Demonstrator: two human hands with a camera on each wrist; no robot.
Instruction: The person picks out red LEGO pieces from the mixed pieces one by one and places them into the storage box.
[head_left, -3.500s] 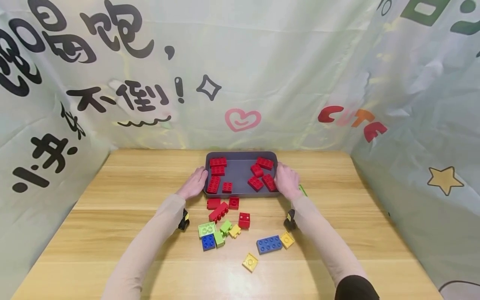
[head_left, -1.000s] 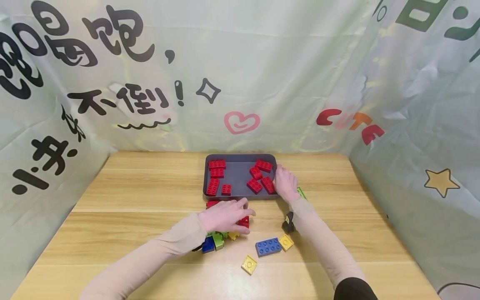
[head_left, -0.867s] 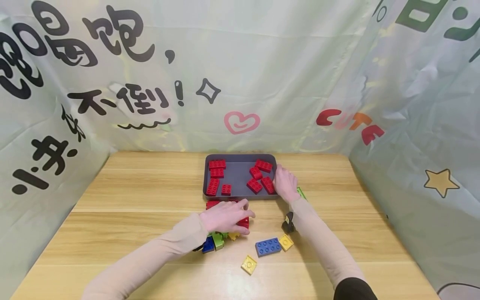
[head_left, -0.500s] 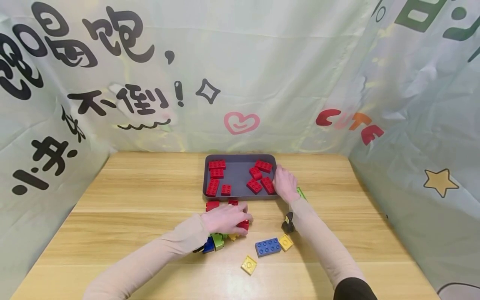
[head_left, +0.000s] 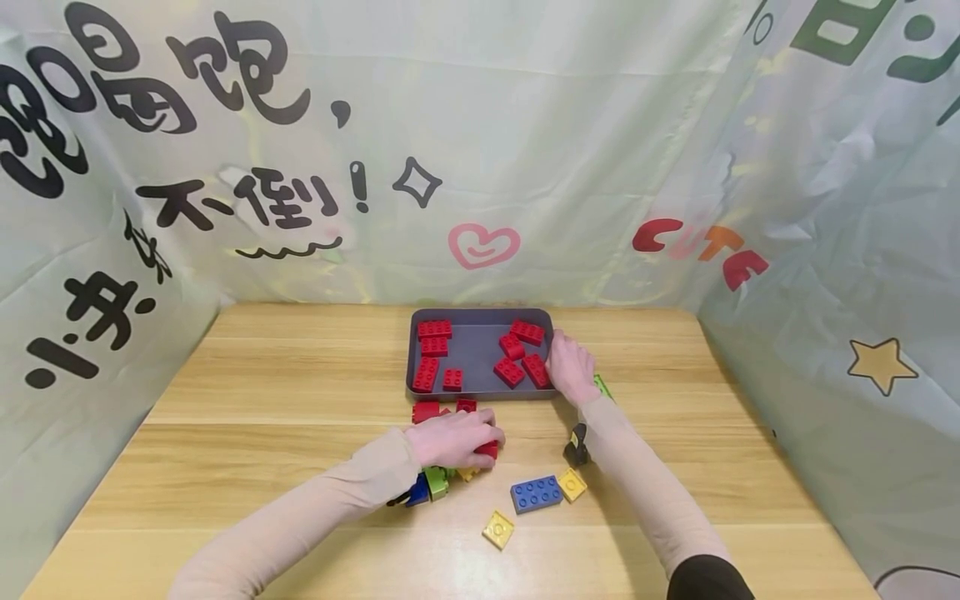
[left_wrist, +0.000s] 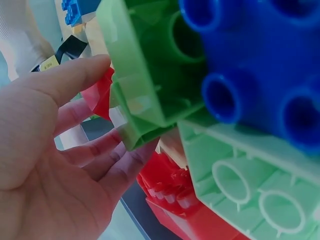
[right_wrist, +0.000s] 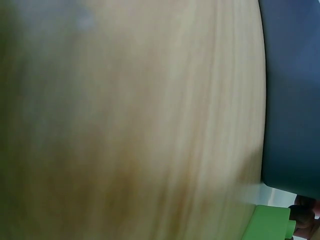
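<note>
My left hand (head_left: 453, 437) reaches over the loose toy bricks in front of the dark grey tray (head_left: 480, 314). Its thumb and fingers are bent about a red brick (head_left: 487, 449), which also shows between thumb and fingers (left_wrist: 75, 117) in the left wrist view. At the tray's right side, my right hand (head_left: 572, 367) holds the edge. Several red bricks (head_left: 510, 372) lie inside the tray, in groups left and right. More red bricks (head_left: 425, 410) sit just outside its front wall, partly covered by the left hand.
Near the left wrist are a dark blue brick (head_left: 417, 490) and light green bricks (head_left: 437, 482). A larger blue brick (head_left: 536, 494) and yellow pieces (head_left: 498, 530) lie closer to me. Another green brick (right_wrist: 267, 222) is beside the right hand. Printed cloth (head_left: 570, 167) walls the table.
My left hand left the tray's left side and came forward to the loose bricks. Lately its fingers have drawn in around the red brick. The right hand stays at the tray.
</note>
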